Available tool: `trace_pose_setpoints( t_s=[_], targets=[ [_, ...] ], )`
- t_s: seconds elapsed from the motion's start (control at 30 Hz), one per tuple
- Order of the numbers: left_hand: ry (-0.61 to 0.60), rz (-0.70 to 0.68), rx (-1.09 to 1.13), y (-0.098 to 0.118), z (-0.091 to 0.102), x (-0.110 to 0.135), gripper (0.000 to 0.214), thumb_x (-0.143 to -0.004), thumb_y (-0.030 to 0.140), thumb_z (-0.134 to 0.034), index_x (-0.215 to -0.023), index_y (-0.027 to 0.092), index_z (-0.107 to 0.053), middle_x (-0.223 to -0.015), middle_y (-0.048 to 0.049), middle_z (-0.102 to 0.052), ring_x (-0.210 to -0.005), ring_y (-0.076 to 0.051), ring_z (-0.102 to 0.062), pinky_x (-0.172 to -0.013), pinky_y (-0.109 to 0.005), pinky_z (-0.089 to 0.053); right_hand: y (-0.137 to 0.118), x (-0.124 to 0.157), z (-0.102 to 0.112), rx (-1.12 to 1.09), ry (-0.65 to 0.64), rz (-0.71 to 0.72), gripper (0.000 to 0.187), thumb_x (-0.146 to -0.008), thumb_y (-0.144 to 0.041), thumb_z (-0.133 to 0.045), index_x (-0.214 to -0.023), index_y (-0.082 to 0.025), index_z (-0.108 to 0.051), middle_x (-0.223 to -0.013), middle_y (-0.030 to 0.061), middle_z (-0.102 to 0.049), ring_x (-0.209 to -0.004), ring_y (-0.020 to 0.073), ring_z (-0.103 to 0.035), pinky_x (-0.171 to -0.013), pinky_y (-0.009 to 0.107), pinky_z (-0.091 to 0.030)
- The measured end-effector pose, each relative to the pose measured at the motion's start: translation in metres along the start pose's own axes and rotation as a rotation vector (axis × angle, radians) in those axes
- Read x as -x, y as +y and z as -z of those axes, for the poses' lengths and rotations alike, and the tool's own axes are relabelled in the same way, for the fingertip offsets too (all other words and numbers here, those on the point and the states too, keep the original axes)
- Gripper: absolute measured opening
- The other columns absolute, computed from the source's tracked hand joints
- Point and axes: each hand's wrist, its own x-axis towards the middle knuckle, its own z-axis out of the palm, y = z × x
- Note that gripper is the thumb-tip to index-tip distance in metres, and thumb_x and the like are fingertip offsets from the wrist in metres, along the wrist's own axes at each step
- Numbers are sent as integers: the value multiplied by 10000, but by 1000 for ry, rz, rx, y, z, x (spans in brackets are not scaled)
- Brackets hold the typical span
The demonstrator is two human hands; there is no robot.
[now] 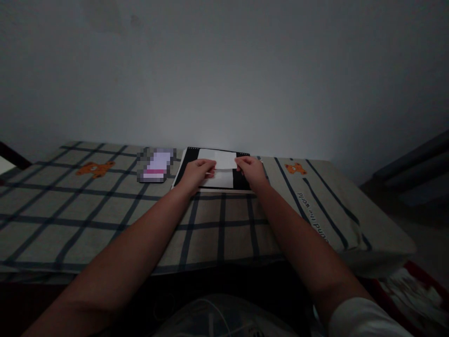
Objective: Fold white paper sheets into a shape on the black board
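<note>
My left hand [199, 173] and my right hand [251, 169] pinch the two side edges of a small white sheet of paper [225, 160], stretched between them. Beneath it lies a flat black board or pad [242, 181] with a pale rim and a row of white marks along its far edge. A white area [219, 179] covers the board's middle, and I cannot tell whether it is separate paper. The held sheet's near edge seems slightly raised above that white area. Fingers of both hands are closed on the paper, with the thumbs on top.
A phone [156, 164], partly pixelated, lies left of the board. A checked cloth [206, 234] with orange bear figures covers the table. The plain wall [217, 75] rises right behind it. Dark shapes stand at the far right, and a red-edged item [417, 285] sits low there.
</note>
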Motion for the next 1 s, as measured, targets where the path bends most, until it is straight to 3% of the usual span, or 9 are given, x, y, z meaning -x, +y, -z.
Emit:
trace_pose_setpoints(
  t_s=[0.27,0.47,0.57,0.8,1.0],
  targets=[
    [-34,6,126,2,0,0,235,-635,314,-817,-771,153,-714,-803,-44,-677,-673,-99,-580,-674,-226,-502,5,-1,-1,18,-16,72,170,-741,-334,-646,-725,-164,-654,-656,8,-636,-604,123,-565,-619,268,-438],
    [-206,38,169,-2,-1,0,353,-644,370,-832,-914,171,-723,-947,-55,-682,-796,-117,-603,-690,-224,-503,0,6,-4,-2,-97,86,222,-746,-386,-648,-772,-166,-663,-627,-16,-604,-581,112,-531,-600,261,-413],
    [-261,35,148,-2,-3,3,370,-638,381,-831,-899,147,-713,-936,-68,-679,-812,-136,-610,-716,-251,-512,-4,9,-6,-23,-166,82,241,-739,-407,-660,-766,-168,-667,-617,-17,-603,-549,101,-499,-565,254,-384],
    [-197,-13,11,-2,-5,5,364,-619,420,-825,-818,157,-672,-826,-20,-653,-676,-99,-572,-632,-224,-466,-1,9,-9,-29,-309,88,277,-744,-442,-650,-746,-167,-684,-624,-6,-618,-533,96,-471,-516,242,-351],
    [-181,-61,-66,1,-5,7,366,-610,443,-826,-795,167,-672,-792,-19,-647,-654,-102,-553,-608,-225,-458,-2,10,-8,-53,-342,82,307,-751,-475,-647,-719,-172,-682,-659,14,-639,-563,104,-497,-516,241,-364]
  ],
)
